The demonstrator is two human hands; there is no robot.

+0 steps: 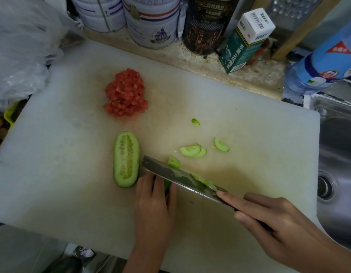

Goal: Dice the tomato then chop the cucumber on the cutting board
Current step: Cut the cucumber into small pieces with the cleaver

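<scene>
Pinning with left hand [155, 201], fingers curled over it, a green skin-up cucumber half [167, 187] near the front edge of the white plastic cutting board [52, 174], gripping a broad steel cleaver [178, 177] in right hand [279, 223]; probably firm yet wet and slippery, so best clamped across the skin.

Left hand [155, 196] holds cucumber [167, 187] while right hand [279, 223] grips the knife [180, 177].
</scene>
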